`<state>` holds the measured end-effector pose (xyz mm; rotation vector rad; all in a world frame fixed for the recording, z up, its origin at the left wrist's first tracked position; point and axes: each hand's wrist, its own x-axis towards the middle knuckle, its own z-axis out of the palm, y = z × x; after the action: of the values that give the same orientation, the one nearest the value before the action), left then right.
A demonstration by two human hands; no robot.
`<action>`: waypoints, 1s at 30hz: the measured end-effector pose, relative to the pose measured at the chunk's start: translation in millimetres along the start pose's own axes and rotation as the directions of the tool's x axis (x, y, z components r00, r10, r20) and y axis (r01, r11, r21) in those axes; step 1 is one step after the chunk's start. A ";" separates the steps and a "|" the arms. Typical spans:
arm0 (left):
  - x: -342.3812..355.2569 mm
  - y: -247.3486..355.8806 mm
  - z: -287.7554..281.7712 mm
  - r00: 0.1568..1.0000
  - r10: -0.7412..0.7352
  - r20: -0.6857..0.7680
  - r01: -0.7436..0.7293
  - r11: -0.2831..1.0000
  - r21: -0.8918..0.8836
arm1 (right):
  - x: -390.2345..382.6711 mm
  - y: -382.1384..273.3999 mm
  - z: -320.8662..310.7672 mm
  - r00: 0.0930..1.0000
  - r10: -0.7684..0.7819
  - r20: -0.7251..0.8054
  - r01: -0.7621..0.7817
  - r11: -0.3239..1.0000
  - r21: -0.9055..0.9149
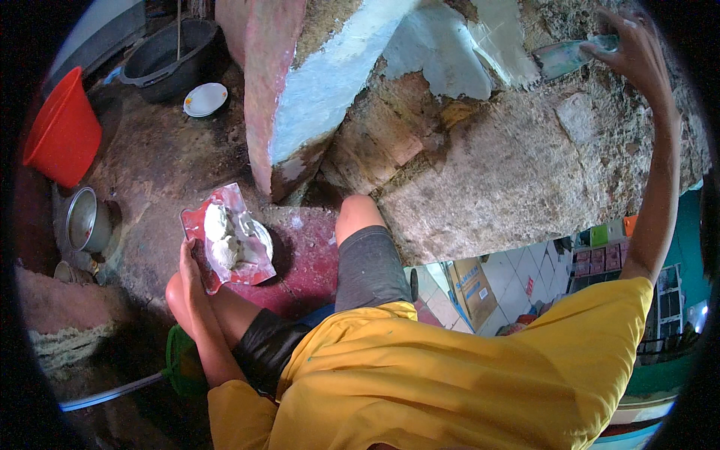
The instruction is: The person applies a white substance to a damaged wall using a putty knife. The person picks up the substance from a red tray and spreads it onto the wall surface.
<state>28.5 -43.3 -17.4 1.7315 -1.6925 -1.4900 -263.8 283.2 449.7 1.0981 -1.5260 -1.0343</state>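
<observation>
My left hand point(190, 262) is closed on the near left edge of a red and whitish flat sheet point(196, 222), held above my knee. Heaps of white putty point(222, 244) sit on this sheet. Stretched far to the upper right, my right hand point(639, 60) grips a pale green flat scraper point(559, 60), its blade against the rough wall point(510, 157). Beside the blade's left end, a smooth pale coat of putty point(439, 56) covers part of the wall. Bare, brownish patches show below that coat.
A white-and-pink pillar edge point(315, 90) juts out between the wall and the floor at left. A red bucket point(66, 127), a black tub point(176, 60), a white plate point(205, 100) and a metal pot point(88, 220) stand at left. A cardboard box point(474, 292) lies behind my right side.
</observation>
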 end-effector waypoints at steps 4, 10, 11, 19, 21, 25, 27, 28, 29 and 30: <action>44.9 -41.9 5.5 1.000 0.002 0.020 0.000 0.997 -0.071 | 8.8 5.1 -4.6 0.997 0.008 -0.072 -0.007 1.000 0.017; 12.0 -26.0 1.0 0.984 0.167 0.069 -0.155 0.976 -0.152 | 22.6 -42.0 -2.2 0.975 0.136 0.176 -0.164 0.973 0.162; 10.0 -27.1 -2.6 0.986 0.157 0.052 -0.151 0.983 -0.106 | 24.4 -44.6 0.3 0.967 0.152 0.205 -0.187 0.969 0.162; 1.7 -22.5 -6.5 0.952 0.304 0.028 -0.305 0.952 0.034 | 17.8 -10.9 -7.8 0.918 0.264 0.294 -0.274 0.962 -0.008; -3.8 -16.1 -5.9 0.969 0.243 0.046 -0.243 0.970 -0.005 | 9.8 -1.0 -7.1 0.966 0.216 0.144 -0.215 0.976 -0.021; -12.2 -4.0 -2.3 0.973 0.229 0.036 -0.231 0.969 0.085 | 13.6 -12.4 11.9 0.997 0.071 -0.036 -0.063 0.981 0.185; -8.2 -3.5 -4.7 0.979 0.201 0.034 -0.203 0.977 0.068 | 15.1 -20.2 13.2 0.974 0.108 0.199 -0.151 0.964 0.219; 2.7 -10.4 -2.5 0.978 0.204 0.042 -0.205 0.979 0.023 | 17.6 -32.2 15.0 0.947 0.158 0.278 -0.220 0.953 0.207; 17.0 -21.6 -0.7 0.978 0.204 0.044 -0.203 0.979 -0.021 | 24.2 -45.4 14.3 0.914 0.204 0.351 -0.285 0.938 0.196; 31.1 -32.6 3.6 0.977 0.208 0.055 -0.204 0.977 -0.069 | 29.3 -51.3 4.9 0.912 0.190 0.364 -0.249 0.960 0.124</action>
<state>36.6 -60.0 -58.6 1.4432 -1.7748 -1.4981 -264.6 243.2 406.0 0.8563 -2.0050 -0.9918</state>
